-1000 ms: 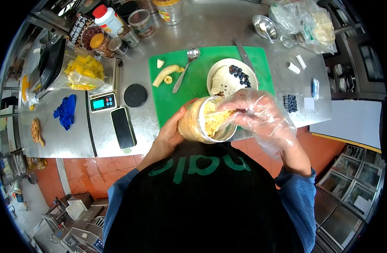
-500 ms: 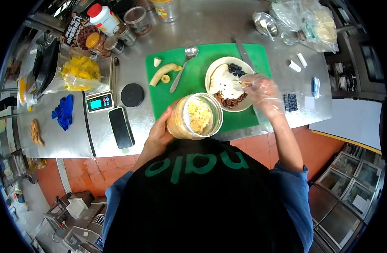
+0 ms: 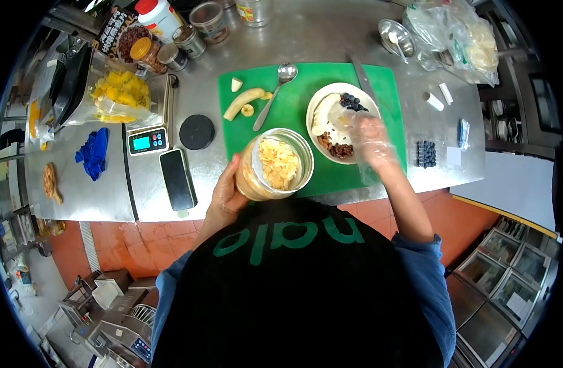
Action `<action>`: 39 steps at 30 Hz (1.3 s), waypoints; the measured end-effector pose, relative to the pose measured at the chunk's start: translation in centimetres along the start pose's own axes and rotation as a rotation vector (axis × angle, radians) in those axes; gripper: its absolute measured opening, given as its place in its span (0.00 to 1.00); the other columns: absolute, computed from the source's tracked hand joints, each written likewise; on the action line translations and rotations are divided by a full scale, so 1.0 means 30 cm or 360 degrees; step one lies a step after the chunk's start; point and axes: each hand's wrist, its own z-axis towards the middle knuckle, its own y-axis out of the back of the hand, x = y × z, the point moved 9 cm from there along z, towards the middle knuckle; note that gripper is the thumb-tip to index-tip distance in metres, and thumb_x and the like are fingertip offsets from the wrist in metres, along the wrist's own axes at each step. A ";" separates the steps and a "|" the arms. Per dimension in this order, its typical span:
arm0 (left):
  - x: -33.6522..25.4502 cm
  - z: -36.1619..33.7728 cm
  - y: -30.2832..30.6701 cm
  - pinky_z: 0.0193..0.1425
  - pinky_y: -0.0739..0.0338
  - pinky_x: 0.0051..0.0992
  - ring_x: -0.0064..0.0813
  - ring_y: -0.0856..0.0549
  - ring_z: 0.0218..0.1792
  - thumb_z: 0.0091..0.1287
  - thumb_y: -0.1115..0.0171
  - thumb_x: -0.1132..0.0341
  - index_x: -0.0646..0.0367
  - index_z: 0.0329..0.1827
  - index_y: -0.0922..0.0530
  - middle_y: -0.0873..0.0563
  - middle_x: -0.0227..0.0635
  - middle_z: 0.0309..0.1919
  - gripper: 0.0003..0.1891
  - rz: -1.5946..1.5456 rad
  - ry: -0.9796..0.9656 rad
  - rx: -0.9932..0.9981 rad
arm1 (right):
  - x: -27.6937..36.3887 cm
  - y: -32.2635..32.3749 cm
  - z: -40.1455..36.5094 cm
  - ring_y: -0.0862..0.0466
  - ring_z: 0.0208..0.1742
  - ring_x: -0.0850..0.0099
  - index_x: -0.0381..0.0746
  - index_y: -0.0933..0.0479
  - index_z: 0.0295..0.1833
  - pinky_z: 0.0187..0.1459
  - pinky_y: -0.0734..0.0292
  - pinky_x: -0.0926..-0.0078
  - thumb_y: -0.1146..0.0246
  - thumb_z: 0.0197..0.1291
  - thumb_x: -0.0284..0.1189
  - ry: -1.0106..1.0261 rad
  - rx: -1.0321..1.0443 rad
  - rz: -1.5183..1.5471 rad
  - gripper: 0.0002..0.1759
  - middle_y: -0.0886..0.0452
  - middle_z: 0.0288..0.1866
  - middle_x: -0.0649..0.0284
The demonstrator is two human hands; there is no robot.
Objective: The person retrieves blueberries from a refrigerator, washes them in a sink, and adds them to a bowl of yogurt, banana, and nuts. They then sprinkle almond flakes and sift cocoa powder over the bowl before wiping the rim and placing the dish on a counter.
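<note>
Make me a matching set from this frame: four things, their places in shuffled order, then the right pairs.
1. Clear jar of pale yellow flakes
2. Long-handled metal spoon
3. Round black lid
4. Right hand in a clear plastic glove

A. On the steel counter, beside the green board
B. By the right side of the white bowl
C. In the left hand
D. On the board, between the peeled banana and the bowl

Pairs: 1-C, 2-D, 3-A, 4-B
</note>
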 end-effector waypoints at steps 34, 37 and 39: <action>-0.214 -0.502 0.324 0.64 0.41 0.59 0.47 0.33 0.64 0.67 0.54 0.47 0.57 0.66 0.39 0.33 0.45 0.64 0.30 -0.0739 -0.0901 0.0125 | 1.118 -0.336 0.270 0.33 0.65 0.60 0.45 0.38 0.66 0.64 0.38 0.60 0.34 0.44 0.50 0.1046 0.0806 0.0974 0.43 0.33 0.64 0.53; -0.220 -0.439 0.316 0.64 0.35 0.44 0.41 0.29 0.61 0.68 0.54 0.49 0.59 0.63 0.35 0.29 0.43 0.60 0.27 -0.0667 -0.0649 0.0037 | 1.220 -0.036 0.041 0.33 0.64 0.57 0.48 0.40 0.68 0.63 0.38 0.56 0.35 0.44 0.52 0.1540 0.0683 0.0353 0.45 0.33 0.63 0.55; -0.242 -0.398 0.255 0.64 0.34 0.44 0.40 0.28 0.61 0.68 0.54 0.49 0.59 0.63 0.35 0.28 0.43 0.60 0.27 -0.0631 -0.0571 0.0050 | 1.216 -0.024 -0.018 0.32 0.61 0.55 0.48 0.38 0.67 0.60 0.36 0.57 0.36 0.45 0.52 0.1780 0.0627 0.0568 0.43 0.35 0.62 0.56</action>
